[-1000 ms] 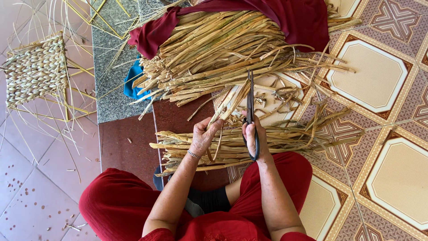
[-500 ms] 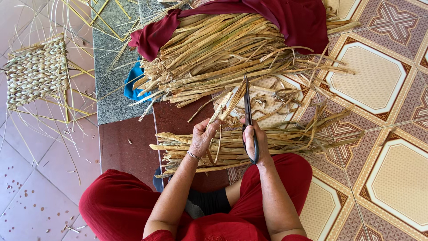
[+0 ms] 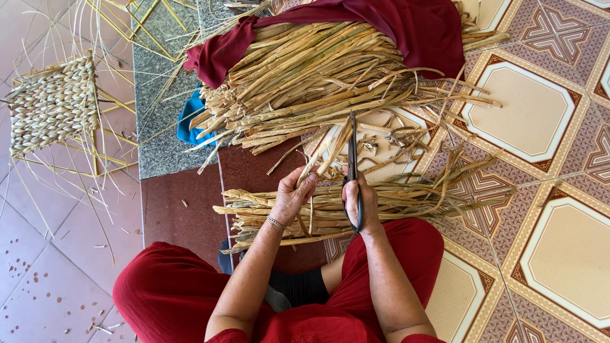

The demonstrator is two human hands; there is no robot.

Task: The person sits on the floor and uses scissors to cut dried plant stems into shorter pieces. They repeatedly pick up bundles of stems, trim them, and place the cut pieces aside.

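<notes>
Two hands raised | left hand pinches stalk | right hand grips scissors

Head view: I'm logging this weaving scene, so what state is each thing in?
Scissors: gripped in the right hand, blades nearly closed, pointing away from the person.
Stalk: pinched by the left hand, angled up beside the blades.
Near bundle: lying flat across the floor.
Large pile: heaped, partly covered by the red cloth.
Woven mat: unfinished, loose strands sticking out.

Clad in loose dark red trousers and red top; thin beaded bracelet around left wrist; bare forearms.
</notes>
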